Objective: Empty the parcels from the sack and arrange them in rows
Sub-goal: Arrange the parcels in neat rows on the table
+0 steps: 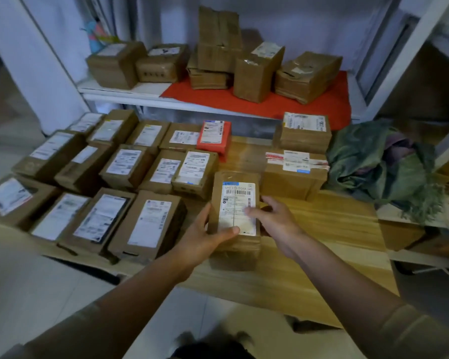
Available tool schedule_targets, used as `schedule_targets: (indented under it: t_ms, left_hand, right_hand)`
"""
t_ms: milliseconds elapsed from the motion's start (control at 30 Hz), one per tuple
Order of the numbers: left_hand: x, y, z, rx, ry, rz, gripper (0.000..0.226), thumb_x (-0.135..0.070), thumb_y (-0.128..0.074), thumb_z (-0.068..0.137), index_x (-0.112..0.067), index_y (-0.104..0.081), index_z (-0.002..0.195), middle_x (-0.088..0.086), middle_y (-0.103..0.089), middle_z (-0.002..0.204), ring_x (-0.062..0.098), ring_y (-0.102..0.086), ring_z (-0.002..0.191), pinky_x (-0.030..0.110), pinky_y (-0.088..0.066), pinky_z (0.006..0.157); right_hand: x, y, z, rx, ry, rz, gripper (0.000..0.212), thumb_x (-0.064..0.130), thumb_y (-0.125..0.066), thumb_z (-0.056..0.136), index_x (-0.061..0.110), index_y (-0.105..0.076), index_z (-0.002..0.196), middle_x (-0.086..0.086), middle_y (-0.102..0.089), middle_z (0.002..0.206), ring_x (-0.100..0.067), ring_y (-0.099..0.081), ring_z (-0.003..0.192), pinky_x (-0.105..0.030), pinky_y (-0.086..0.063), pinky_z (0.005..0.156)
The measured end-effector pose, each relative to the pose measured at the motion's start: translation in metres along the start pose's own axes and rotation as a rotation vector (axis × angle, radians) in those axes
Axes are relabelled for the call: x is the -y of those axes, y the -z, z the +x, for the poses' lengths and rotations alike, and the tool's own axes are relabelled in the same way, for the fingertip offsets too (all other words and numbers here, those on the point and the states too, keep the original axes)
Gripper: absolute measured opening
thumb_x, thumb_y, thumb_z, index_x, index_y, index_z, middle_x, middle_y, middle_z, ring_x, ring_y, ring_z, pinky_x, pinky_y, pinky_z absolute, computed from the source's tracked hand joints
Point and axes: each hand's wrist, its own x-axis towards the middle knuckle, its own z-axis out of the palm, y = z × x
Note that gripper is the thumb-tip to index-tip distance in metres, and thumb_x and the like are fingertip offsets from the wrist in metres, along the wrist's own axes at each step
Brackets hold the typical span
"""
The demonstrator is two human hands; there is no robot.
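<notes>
Low in the centre of the frame, a brown cardboard parcel [235, 218] stands on the wooden desk [322, 229], its top face bearing a white shipping label with barcodes. The left grip [205, 237] clasps its left side, thumb curled onto the label; the right grip [275, 218] grasps its right side, fingers on the label edge. To the left, labelled brown parcels [130, 164] lie in rows, a red parcel [214, 136] among them. At the right edge of the desk lies a crumpled green sack [379, 164].
</notes>
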Motion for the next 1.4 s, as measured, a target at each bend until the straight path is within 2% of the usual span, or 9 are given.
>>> schedule_targets:
  t_ms: [200,333,467,667,767,933,1133,1300,1400]
  left_hand:
    - [0.016,0.054,-0.016,-0.178,-0.063,0.248,0.072,-0.023,-0.081,0.080,-0.042,-0.035,0.133,-0.016,-0.062,0.118,0.007,-0.061,0.108,0.013,-0.053,0.068]
    - [0.030,0.088,-0.017,-0.169,-0.098,0.399,0.062,-0.015,-0.074,0.085,-0.039,-0.044,0.133,-0.016,-0.059,0.123,0.008,-0.057,0.121,0.021,-0.056,0.085]
    - [0.040,0.101,-0.019,-0.096,-0.089,0.646,0.071,-0.020,-0.072,0.086,-0.027,-0.039,0.149,-0.007,-0.029,0.158,0.016,-0.027,0.147,0.042,-0.037,0.115]
    - [0.038,0.118,-0.012,-0.042,-0.100,0.805,0.068,-0.031,-0.068,0.086,-0.028,-0.041,0.148,-0.008,-0.025,0.159,0.025,-0.025,0.146,0.043,-0.034,0.116]
    - [0.025,0.123,-0.007,-0.069,-0.089,0.838,0.059,-0.030,-0.066,0.092,-0.027,-0.043,0.147,0.000,-0.023,0.161,0.028,-0.015,0.149,0.043,-0.027,0.117]
    - [0.011,0.118,0.013,-0.112,-0.204,0.697,0.038,-0.025,-0.068,0.091,-0.026,-0.059,0.128,-0.003,-0.046,0.141,0.018,-0.039,0.136,0.027,-0.045,0.101]
    - [-0.017,0.096,0.052,-0.137,-0.270,0.654,0.033,-0.028,-0.068,0.090,-0.025,-0.063,0.123,-0.003,-0.052,0.132,0.015,-0.049,0.124,0.039,-0.046,0.106]
    - [-0.048,0.064,0.087,-0.159,-0.264,0.594,0.029,-0.027,-0.067,0.092,-0.025,-0.062,0.120,-0.008,-0.050,0.126,0.003,-0.053,0.107,0.011,-0.047,0.080]
    - [-0.063,0.043,0.108,-0.158,-0.243,0.587,0.030,-0.026,-0.065,0.093,-0.025,-0.061,0.123,-0.008,-0.051,0.123,-0.001,-0.053,0.094,0.009,-0.045,0.072]
  right_hand:
    - [-0.009,-0.066,0.001,0.029,-0.017,-0.016,0.054,0.014,-0.074,0.087,0.019,-0.050,0.135,-0.002,-0.070,0.105,-0.018,-0.070,0.090,-0.028,-0.058,0.072]
    - [-0.017,-0.105,-0.001,0.068,-0.075,-0.125,0.050,0.019,-0.074,0.089,0.024,-0.043,0.128,0.007,-0.063,0.098,-0.010,-0.063,0.082,-0.021,-0.050,0.062]
    - [-0.025,-0.126,0.003,0.006,-0.133,-0.224,0.070,0.020,-0.076,0.085,0.014,-0.039,0.144,-0.006,-0.064,0.127,-0.025,-0.063,0.110,-0.036,-0.054,0.085]
    - [-0.023,-0.128,0.002,-0.075,-0.189,-0.245,0.072,0.022,-0.073,0.087,0.015,-0.037,0.148,-0.009,-0.062,0.128,-0.027,-0.063,0.105,-0.035,-0.055,0.074]
    - [-0.025,-0.126,0.004,-0.156,-0.157,-0.257,0.073,0.030,-0.073,0.088,0.013,-0.037,0.148,-0.010,-0.056,0.136,-0.029,-0.058,0.116,-0.037,-0.051,0.087]
    - [-0.022,-0.103,0.021,-0.396,-0.049,-0.343,0.064,0.039,-0.070,0.089,0.013,-0.046,0.142,-0.012,-0.045,0.137,-0.028,-0.052,0.119,-0.042,-0.048,0.100]
    - [0.003,-0.051,0.068,-0.500,0.115,-0.615,0.057,0.029,-0.074,0.085,0.014,-0.052,0.135,-0.015,-0.049,0.132,-0.032,-0.045,0.126,-0.039,-0.044,0.101]
    - [0.031,0.012,0.107,-0.450,0.155,-1.059,0.094,0.043,-0.080,0.074,0.020,-0.028,0.149,-0.008,-0.037,0.145,-0.030,-0.034,0.137,-0.045,-0.031,0.109]
    - [0.045,0.056,0.134,-0.336,0.121,-1.307,0.118,0.055,-0.082,0.067,0.021,-0.012,0.155,-0.009,-0.025,0.153,-0.030,-0.022,0.143,-0.048,-0.020,0.117]
